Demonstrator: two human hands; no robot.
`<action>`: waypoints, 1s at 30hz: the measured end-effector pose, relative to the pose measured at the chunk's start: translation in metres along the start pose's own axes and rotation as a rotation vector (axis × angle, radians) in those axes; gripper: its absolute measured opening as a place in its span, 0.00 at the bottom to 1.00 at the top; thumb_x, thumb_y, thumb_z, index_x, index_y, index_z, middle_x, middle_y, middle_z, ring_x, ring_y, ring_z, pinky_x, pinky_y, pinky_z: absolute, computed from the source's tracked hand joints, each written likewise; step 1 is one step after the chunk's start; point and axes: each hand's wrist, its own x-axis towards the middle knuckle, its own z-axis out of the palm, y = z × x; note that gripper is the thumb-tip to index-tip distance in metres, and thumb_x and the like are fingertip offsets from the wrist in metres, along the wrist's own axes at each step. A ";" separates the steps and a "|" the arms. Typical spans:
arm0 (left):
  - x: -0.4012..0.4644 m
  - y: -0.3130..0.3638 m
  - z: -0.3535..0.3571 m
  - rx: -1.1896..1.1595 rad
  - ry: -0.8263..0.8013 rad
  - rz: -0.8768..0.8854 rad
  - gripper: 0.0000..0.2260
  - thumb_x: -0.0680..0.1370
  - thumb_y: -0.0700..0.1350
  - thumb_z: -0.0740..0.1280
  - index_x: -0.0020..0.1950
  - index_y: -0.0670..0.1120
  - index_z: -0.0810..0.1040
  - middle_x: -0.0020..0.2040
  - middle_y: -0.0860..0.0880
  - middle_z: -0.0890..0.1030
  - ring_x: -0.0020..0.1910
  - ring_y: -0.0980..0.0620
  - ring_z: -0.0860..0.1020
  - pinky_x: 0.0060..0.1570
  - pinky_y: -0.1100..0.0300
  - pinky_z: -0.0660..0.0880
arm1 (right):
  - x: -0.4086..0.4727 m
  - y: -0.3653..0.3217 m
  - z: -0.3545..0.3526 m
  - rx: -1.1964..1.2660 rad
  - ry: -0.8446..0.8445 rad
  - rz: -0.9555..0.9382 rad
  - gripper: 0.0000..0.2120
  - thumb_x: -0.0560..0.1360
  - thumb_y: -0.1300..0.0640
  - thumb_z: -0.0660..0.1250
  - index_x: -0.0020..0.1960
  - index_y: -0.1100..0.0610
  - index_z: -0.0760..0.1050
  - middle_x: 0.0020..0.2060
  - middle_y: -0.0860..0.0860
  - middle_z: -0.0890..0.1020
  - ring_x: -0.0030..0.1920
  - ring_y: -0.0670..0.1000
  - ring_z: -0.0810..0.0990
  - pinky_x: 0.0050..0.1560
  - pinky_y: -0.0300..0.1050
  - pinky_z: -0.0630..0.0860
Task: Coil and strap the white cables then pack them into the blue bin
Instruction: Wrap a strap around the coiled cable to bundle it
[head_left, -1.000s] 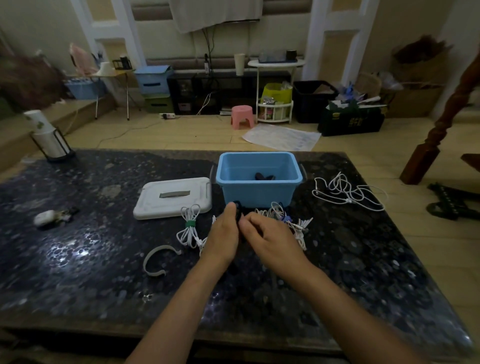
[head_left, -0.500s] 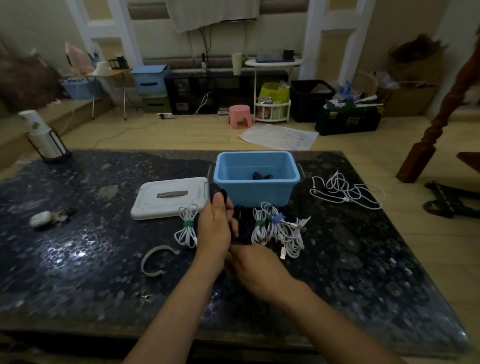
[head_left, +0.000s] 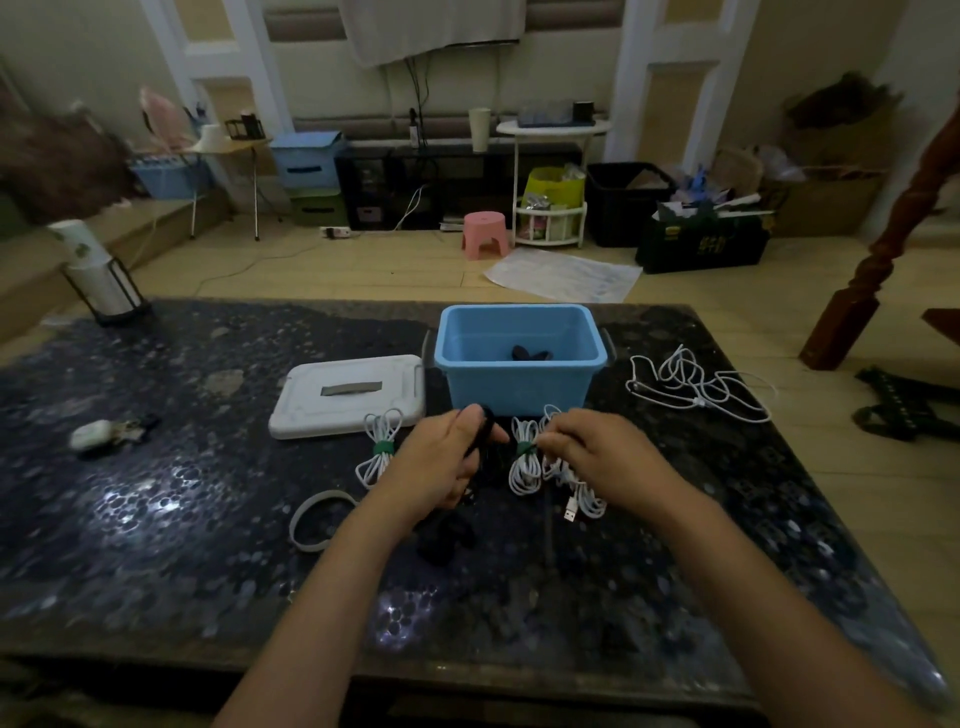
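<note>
The blue bin (head_left: 519, 387) stands open mid-table with a dark item (head_left: 530, 354) lying inside. In front of it lie coiled white cables: one with a green strap (head_left: 382, 448) on the left, another green-strapped coil (head_left: 523, 460), and a bundle (head_left: 579, 491) with a USB plug. My left hand (head_left: 439, 467) grips a black piece (head_left: 482, 428), strap or cord, just before the bin. My right hand (head_left: 602, 457) pinches the white bundle beside the green-strapped coil. A loose, uncoiled white cable (head_left: 696, 387) lies to the right of the bin.
The bin's white lid (head_left: 345, 395) lies flat to its left. A grey strap (head_left: 318, 519) curls on the dark stone table (head_left: 156, 519), with more black pieces (head_left: 447, 535) below my left hand. A small white object (head_left: 96, 434) and a cup holder (head_left: 101, 280) sit far left.
My right hand has moved from beneath my left hand out to the right and taken hold of the white coils. My left hand still holds the black piece near the bin.
</note>
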 end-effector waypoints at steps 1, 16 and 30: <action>0.003 -0.003 0.001 0.070 0.042 0.025 0.20 0.86 0.52 0.53 0.52 0.40 0.80 0.26 0.50 0.64 0.20 0.55 0.59 0.21 0.65 0.56 | 0.000 -0.001 -0.001 0.019 0.024 -0.017 0.11 0.80 0.48 0.65 0.39 0.44 0.74 0.36 0.42 0.78 0.41 0.43 0.77 0.42 0.44 0.70; 0.009 -0.019 0.014 0.646 0.165 0.225 0.18 0.84 0.52 0.56 0.34 0.52 0.71 0.35 0.49 0.79 0.41 0.46 0.78 0.44 0.50 0.71 | 0.000 -0.005 0.005 -0.088 0.171 -0.033 0.14 0.78 0.40 0.64 0.41 0.48 0.75 0.35 0.44 0.75 0.40 0.48 0.77 0.41 0.48 0.71; 0.013 -0.022 0.011 0.192 0.246 0.046 0.24 0.79 0.67 0.52 0.33 0.52 0.68 0.24 0.52 0.64 0.24 0.54 0.62 0.30 0.53 0.57 | -0.008 -0.017 0.000 0.114 0.081 0.064 0.13 0.82 0.47 0.60 0.41 0.49 0.72 0.36 0.46 0.79 0.39 0.47 0.77 0.41 0.48 0.73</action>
